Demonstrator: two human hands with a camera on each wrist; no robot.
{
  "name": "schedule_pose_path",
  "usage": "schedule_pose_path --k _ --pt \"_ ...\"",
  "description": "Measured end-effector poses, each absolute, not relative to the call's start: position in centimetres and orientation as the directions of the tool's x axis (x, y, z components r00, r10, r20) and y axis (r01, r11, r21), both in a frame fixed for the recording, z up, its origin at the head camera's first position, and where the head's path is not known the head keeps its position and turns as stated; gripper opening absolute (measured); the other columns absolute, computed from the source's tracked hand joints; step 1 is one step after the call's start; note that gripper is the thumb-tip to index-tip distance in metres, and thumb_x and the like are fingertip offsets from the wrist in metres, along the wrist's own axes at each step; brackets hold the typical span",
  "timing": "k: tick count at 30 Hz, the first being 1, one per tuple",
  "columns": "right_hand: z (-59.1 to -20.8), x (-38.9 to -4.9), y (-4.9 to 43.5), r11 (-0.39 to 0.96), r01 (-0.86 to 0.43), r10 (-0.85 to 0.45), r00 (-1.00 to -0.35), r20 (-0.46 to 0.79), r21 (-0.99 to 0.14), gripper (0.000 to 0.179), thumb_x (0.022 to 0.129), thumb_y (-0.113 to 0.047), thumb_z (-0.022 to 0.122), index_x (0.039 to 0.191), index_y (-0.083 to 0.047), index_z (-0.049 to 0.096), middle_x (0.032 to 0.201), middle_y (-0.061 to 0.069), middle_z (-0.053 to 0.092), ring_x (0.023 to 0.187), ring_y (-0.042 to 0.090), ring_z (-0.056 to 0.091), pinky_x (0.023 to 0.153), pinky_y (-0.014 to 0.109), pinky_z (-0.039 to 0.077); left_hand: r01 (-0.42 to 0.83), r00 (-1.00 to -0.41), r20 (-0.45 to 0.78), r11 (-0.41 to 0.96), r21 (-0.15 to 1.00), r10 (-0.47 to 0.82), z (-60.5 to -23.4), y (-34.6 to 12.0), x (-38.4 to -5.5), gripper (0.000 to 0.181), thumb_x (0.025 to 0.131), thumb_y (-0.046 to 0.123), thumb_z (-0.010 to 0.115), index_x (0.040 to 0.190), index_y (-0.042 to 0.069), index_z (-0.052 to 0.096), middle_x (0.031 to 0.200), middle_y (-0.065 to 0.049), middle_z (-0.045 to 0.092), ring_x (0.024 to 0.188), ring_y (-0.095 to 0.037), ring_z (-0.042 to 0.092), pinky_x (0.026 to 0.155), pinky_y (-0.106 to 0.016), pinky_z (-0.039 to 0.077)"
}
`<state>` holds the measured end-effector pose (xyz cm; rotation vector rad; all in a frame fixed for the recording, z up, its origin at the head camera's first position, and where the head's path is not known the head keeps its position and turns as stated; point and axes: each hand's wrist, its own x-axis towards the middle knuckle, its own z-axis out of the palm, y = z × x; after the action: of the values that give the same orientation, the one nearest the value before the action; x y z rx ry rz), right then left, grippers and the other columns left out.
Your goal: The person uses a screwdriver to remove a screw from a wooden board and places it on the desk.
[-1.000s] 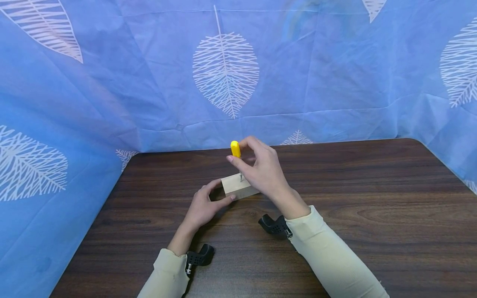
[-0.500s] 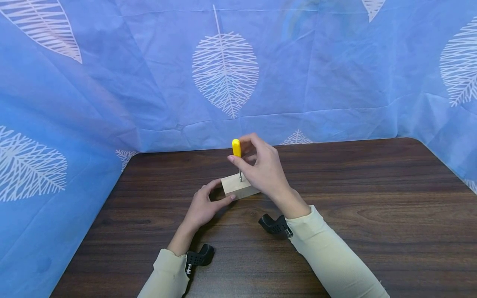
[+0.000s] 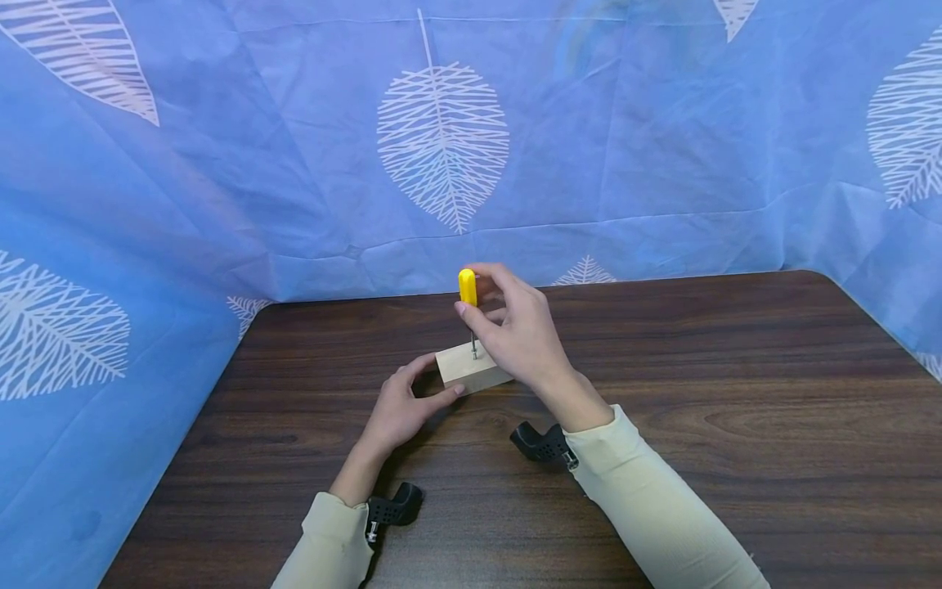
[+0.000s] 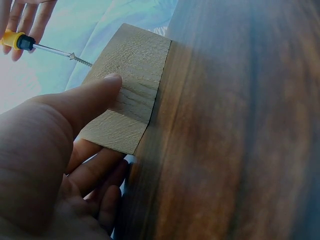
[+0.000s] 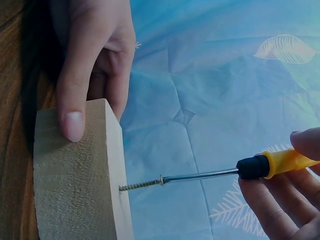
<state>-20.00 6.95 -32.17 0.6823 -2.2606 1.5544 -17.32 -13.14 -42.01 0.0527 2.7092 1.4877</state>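
Note:
A pale wooden block (image 3: 478, 378) lies on the dark table, its left end pinched between the thumb and fingers of my left hand (image 3: 401, 406). From its top face stands a screw (image 5: 142, 185), most of its thread showing above the wood. My right hand (image 3: 526, 331) holds a screwdriver (image 3: 467, 288) by its yellow handle, thumb on one side and fingers on the other. The screwdriver's metal shaft (image 5: 202, 175) runs in line with the screw, its tip at the screw head. In the left wrist view my left thumb (image 4: 95, 95) presses the block's side.
The brown wood-grain table (image 3: 699, 368) reaches back to a blue cloth (image 3: 309, 147) printed with white leaves. Black wrist mounts (image 3: 397, 504) sit under both sleeves.
The screwdriver handle has turned and shifted slightly, standing more upright, while my right thumb and fingers have moved a little on it. My left hand and the block hold still.

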Motion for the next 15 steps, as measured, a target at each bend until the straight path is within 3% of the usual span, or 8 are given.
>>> schedule_pose_path --k 4,15 --pt "-32.17 -19.99 6.94 0.285 -0.535 -0.203 -0.845 0.495 -0.795 0.051 0.1 -0.01 0.077 0.146 -0.012 0.056 0.123 0.012 0.074 0.105 0.023 0.077 0.085 0.04 0.067 0.012 -0.998 -0.023 0.534 0.845 0.06 -42.05 -13.14 -17.33 0.066 0.094 0.04 0.085 0.153 0.019 0.061 0.149 -0.008 0.066 0.148 -0.036 0.051 0.124 -0.066 0.036" --pt "-32.11 -19.98 6.92 0.279 -0.538 -0.21 -0.842 0.496 -0.796 0.045 0.1 -0.008 0.076 0.142 -0.014 0.062 0.116 0.01 0.073 0.107 0.024 0.077 0.084 0.036 0.067 0.025 -0.998 -0.013 0.536 0.844 0.067 -42.02 -13.19 -17.29 0.063 0.094 0.039 0.086 0.15 0.022 0.063 0.146 -0.005 0.068 0.146 -0.034 0.052 0.124 -0.065 0.036"
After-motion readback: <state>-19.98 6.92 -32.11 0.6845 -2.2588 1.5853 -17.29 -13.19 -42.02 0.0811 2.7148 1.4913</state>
